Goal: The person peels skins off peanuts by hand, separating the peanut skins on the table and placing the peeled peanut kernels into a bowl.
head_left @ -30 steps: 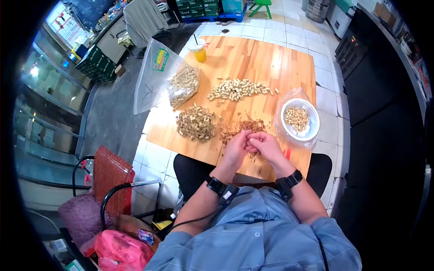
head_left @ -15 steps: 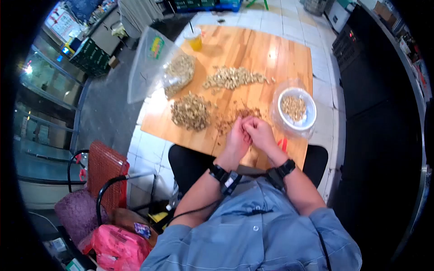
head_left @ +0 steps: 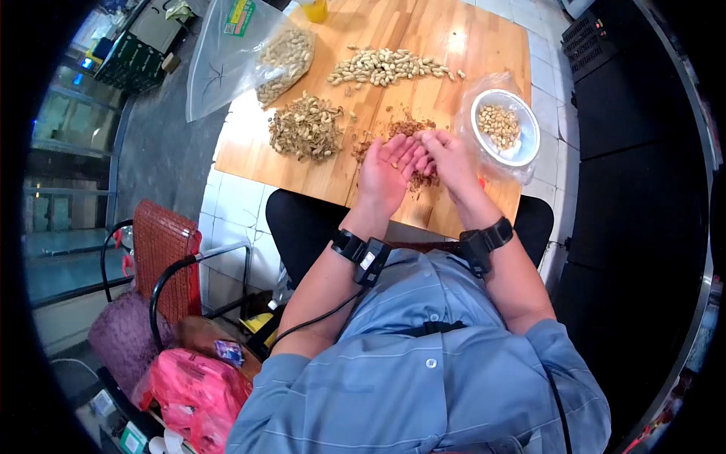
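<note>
Two bare hands held close together over reddish peanut skins [head_left: 408,127] at a wooden worktop [head_left: 423,30].

The left hand [head_left: 386,174] is palm up, its fingers loosely spread; a pale speck on it is too small to name. The right hand [head_left: 448,157] is beside it with fingers curled and thumb near the forefinger; whether it pinches anything, I cannot tell. The hands hide part of the skins. To the right, a white bowl [head_left: 519,161] set in clear plastic holds shelled peanuts [head_left: 498,127]. Beyond the hands lie unshelled peanuts [head_left: 386,66] in a long pile. To the left is a heap of broken shells [head_left: 306,127], with a clear bag [head_left: 219,64] of peanuts behind it and a yellow drink [head_left: 314,10] at the far edge.
</note>
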Tool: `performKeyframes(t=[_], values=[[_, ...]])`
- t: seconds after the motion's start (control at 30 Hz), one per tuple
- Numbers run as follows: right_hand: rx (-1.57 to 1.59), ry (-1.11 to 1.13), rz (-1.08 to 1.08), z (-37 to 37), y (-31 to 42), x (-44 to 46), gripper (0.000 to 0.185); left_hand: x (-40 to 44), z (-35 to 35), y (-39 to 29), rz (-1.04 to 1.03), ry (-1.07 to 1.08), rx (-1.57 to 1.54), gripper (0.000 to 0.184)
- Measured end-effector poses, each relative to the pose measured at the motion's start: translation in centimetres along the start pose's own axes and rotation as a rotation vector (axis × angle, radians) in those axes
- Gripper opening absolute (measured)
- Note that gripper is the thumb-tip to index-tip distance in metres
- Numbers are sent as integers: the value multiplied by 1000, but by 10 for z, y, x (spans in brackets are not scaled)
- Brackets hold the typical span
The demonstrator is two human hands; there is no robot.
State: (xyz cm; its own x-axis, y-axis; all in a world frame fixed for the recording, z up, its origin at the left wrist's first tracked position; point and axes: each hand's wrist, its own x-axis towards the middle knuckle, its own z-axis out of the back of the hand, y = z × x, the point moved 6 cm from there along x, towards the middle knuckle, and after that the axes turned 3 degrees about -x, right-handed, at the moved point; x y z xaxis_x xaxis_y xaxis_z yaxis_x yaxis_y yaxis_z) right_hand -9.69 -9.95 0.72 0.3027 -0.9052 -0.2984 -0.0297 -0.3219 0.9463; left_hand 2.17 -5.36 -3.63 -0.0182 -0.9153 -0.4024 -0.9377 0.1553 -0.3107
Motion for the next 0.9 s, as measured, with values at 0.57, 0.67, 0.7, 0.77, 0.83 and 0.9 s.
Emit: performKeyframes(t=[0.57, 0.67, 0.7, 0.77, 0.83, 0.9], values=[[-23, 112, -184, 16, -12, -2, 21, -2, 16, -9, -26, -70, 224, 34], [-190, 66, -162, 17, -8, -4, 20, -2, 14, -5, -24, -82, 224, 32], [-161, 55, -160, 19, -14, -1, 19, -1, 14, -5, -22, -82, 224, 31], [-68, 80, -109, 19, -21, 3, 19, 0, 13, -4, -26, -87, 226, 31], [-8, 84, -99, 19, -20, 3, 20, 1, 13, -5, -29, -86, 226, 32], [20, 64, -131, 19, -18, 2, 21, 2, 11, -6, -30, -77, 225, 33]])
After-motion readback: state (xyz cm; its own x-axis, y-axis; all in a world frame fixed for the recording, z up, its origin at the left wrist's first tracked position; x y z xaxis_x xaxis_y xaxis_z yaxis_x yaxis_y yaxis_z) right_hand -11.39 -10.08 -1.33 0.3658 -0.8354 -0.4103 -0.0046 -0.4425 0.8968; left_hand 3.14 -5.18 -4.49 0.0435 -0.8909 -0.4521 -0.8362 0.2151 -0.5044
